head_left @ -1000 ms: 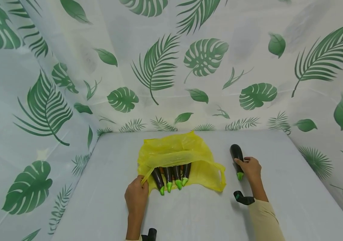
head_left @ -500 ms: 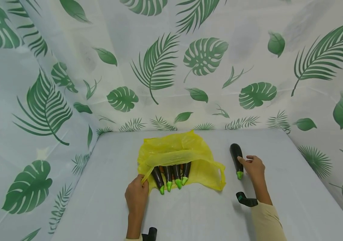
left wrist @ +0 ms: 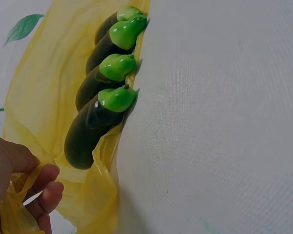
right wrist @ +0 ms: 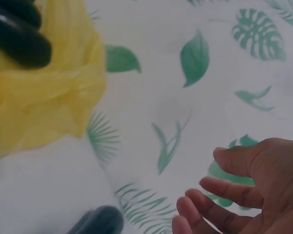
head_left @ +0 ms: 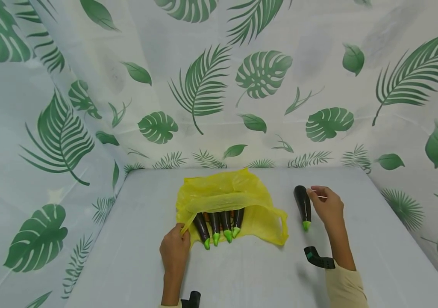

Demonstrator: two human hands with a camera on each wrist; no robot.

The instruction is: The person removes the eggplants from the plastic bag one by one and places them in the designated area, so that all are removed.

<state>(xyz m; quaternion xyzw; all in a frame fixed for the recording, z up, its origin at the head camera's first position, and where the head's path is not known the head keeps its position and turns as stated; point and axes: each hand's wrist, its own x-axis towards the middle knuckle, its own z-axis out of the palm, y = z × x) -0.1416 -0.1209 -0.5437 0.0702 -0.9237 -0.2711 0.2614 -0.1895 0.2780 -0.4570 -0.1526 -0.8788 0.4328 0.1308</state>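
Yellow plastic bag (head_left: 219,185) was gripped by left hand (head_left: 174,247), lone eggplant (head_left: 302,204) unheld beside loose-fingered right hand (head_left: 328,207); eggplant transfer seemed midway, grasp likely needed.

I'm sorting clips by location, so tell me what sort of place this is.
Probably a screened-off recording setup: leaf-printed sheeting rises behind and beside a white tabletop, and a black camera is worn at the person's right wrist.

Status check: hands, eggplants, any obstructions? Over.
Left hand gripping yellow bag. Right hand open beside lone eggplant. Four eggplants partly in bag, green ends out. Possible snag: right bag handle between lone eggplant and others.
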